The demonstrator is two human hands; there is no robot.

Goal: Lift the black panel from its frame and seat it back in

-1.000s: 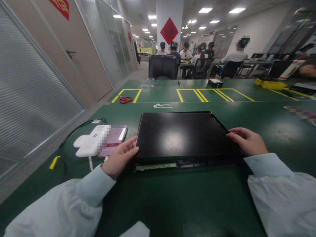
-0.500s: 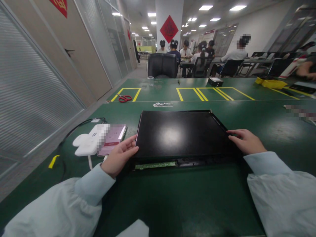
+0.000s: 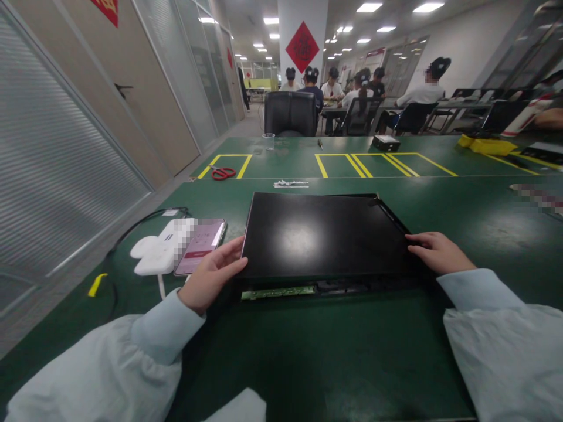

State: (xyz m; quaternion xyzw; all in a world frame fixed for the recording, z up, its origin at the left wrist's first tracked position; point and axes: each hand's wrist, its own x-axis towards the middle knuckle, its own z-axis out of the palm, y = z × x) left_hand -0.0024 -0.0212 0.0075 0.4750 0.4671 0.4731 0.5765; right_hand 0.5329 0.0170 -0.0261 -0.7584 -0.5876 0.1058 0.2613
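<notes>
A black panel (image 3: 321, 234) lies flat on the green bench (image 3: 308, 351), near the middle of its width and a little back from the near edge. Along the panel's near edge a narrow green circuit strip (image 3: 278, 292) shows from under the dark face.

The left hand (image 3: 210, 276) is at the panel's near left corner — fingers loosely spread, their tips lying against the left edge and the thumb resting on the bench side. It is not clenched; whether the fingers hook under the edge cannot be told. The right hand (image 3: 437, 253) lies at the panel's right edge, close to the near right corner, fingers stretched out almost flat and pressed onto the rim — touching it rather than closing round it.

Just beside the left hand, toward the left edge of the bench, lie a phone (image 3: 201, 239) and a white charger block (image 3: 156, 255) with a black cable (image 3: 136, 225) looping off. Past the panel, toward the far edge, lie a small white strip of parts (image 3: 290, 184), red scissors (image 3: 223, 173) inside a yellow-taped square, and a clear cup (image 3: 268, 141).
</notes>
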